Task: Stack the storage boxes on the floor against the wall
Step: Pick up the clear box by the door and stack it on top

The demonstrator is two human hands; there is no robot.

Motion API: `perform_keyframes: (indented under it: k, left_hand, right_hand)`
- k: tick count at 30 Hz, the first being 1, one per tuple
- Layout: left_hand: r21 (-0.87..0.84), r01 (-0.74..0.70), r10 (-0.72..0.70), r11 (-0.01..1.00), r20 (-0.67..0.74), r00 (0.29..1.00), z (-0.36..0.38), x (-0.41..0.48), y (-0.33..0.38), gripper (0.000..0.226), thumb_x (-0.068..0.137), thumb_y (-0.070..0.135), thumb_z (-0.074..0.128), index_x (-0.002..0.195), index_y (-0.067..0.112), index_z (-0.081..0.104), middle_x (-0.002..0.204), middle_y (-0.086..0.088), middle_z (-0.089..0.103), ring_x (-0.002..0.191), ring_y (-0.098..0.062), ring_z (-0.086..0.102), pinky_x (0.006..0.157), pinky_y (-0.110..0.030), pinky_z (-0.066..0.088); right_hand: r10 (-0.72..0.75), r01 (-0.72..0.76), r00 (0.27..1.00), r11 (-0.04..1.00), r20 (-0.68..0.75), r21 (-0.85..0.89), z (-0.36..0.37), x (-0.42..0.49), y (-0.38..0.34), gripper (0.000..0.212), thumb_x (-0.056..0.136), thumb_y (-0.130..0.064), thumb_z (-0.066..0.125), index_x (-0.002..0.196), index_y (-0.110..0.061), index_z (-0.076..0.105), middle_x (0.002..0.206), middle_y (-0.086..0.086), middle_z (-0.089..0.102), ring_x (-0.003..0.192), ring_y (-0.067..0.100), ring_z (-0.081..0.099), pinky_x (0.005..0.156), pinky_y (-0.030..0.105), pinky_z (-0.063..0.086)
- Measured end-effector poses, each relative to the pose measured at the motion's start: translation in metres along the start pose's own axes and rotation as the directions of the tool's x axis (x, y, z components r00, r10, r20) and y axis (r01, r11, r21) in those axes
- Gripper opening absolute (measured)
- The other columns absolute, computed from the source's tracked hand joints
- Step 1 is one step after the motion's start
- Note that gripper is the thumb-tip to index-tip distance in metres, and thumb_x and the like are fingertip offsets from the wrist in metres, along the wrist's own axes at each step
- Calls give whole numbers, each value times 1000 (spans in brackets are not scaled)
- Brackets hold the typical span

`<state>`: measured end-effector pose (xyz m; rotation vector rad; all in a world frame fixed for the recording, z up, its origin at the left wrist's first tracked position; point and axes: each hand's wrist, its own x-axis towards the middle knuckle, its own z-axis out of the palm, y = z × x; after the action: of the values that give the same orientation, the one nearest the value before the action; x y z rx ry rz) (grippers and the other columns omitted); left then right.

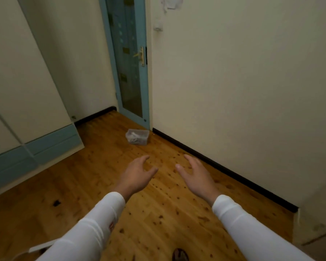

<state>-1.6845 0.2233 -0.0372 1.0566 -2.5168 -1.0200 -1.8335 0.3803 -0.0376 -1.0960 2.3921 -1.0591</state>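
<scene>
A small clear plastic storage box with white items inside sits on the wooden floor, near the corner where the cream wall meets the blue door. My left hand and my right hand reach forward side by side over the floor, well short of the box. Both are empty with fingers spread. White sleeves cover both arms.
A blue glazed door with a brass handle stands beyond the box. A cream wardrobe with blue base drawers fills the left. A black skirting runs along the right wall. A white object lies at bottom left.
</scene>
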Motion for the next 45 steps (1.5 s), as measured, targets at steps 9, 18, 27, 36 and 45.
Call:
perform_keyframes:
  k: [9,18,27,36,45]
  left_hand:
    - [58,81,-76,995,-75,994,-1,140,-14,70,87,64,51,149,34,34,154,4,40,138,-19,39,106,-39,37]
    - [-152,195,-210,969,-89,974,-13,250,-22,66,91,55,55,148,29,37,153,0,41,137,-23,41,106,-39,40]
    - [-245,227,-248,942,-55,967,-52,363,-73,62,92,50,57,147,28,39,148,3,47,134,-18,44,103,-35,41]
    - [-369,286,-290,884,47,956,-136,518,-177,58,94,47,57,145,26,41,145,2,49,122,-13,48,92,-26,38]
    - [-374,335,-313,865,119,942,-176,667,-234,54,95,46,55,143,25,45,129,8,51,105,-7,47,74,-17,39]
  right_hand:
    - [-106,109,990,993,88,-34,10,164,13,66,95,-54,47,151,-22,32,156,-1,32,141,17,31,110,31,29]
    - [-101,92,978,994,181,55,27,302,15,66,94,-55,47,150,-23,33,154,0,35,139,19,35,108,32,31]
    - [-78,56,974,993,212,107,82,431,-10,66,93,-56,49,149,-24,34,152,0,39,137,18,38,104,32,33]
    - [70,-120,973,967,218,223,176,600,-64,33,92,-59,47,124,-50,47,122,-17,51,92,-14,50,72,5,37]
    - [174,-202,971,964,165,173,230,731,-85,40,93,-56,46,122,-30,54,126,0,58,85,-3,54,60,5,38]
